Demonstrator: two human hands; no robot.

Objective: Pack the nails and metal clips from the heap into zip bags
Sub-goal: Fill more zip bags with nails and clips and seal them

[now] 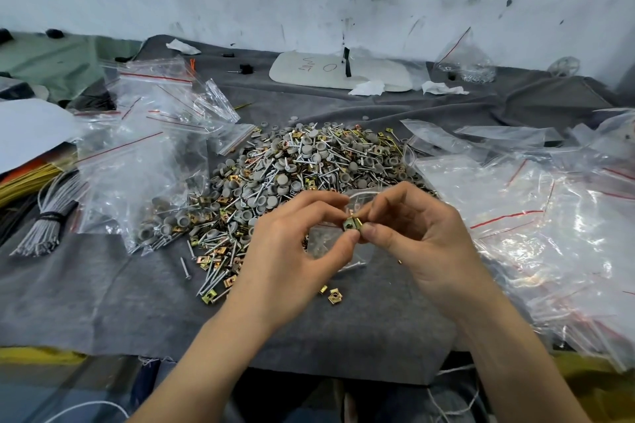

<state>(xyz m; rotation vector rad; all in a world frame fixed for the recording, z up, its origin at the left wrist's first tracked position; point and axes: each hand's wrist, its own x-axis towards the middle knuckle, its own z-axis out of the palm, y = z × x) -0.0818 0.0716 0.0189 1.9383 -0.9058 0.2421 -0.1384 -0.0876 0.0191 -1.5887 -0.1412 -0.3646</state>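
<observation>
Pinching one metal clip (pixel 352 224) between your left hand (pixel 292 251) and right hand (pixel 422 240) over the zip bag (pixel 331 245), in front of the heap (pixel 309 161), you risk dropping it onto the grey cloth (pixel 103 285) if either pinch slackens.

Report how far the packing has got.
Done: a filled bag lies left of the heap. In hand: the left hand and right hand pinch one clip. Left: the heap is large, and seemingly empty bags wait at right.
</observation>
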